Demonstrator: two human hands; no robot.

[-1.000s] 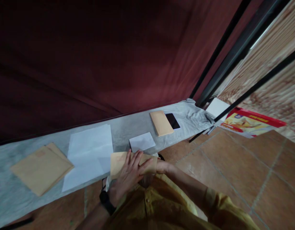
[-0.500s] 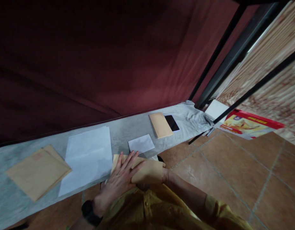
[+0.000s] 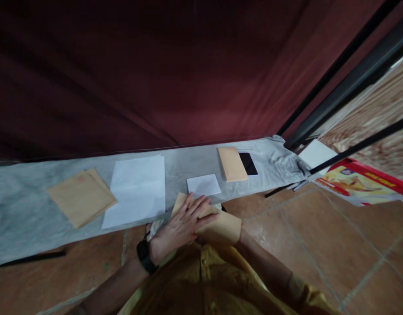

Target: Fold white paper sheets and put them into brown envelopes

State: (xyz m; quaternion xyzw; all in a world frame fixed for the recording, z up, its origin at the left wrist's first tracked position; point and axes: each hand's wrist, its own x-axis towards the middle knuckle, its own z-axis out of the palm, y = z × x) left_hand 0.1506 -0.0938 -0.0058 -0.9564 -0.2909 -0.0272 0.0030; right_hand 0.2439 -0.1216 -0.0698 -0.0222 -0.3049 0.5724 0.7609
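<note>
A brown paper envelope [image 3: 226, 227] lies across the front edge of the bench, close to my body. My left hand [image 3: 185, 218], with a dark watch on its wrist, rests flat on it, fingers spread. From the right, my right hand [image 3: 243, 238] reaches under the envelope; only the wrist shows, its fingers hidden beneath. Just beyond my left fingertips is a small stack of white paper [image 3: 204, 185]. A thick brown envelope [image 3: 232, 164] sits farther back to the right, against a dark-screened phone or tablet [image 3: 249, 164].
Large white sheets [image 3: 139, 188] and brown envelopes [image 3: 78, 197] lie on the left of the narrow, grey cloth-covered bench [image 3: 21, 205]. A dark red curtain [image 3: 155, 87] hangs behind. Black poles [image 3: 339, 65], a white box [image 3: 317, 155] and a red-yellow printed carton [image 3: 362, 181] are at right.
The view has swung left, so the bench items sit farther right in the picture. My left hand stays flat on the envelope. The right fingertips that showed at its right edge are now hidden.
</note>
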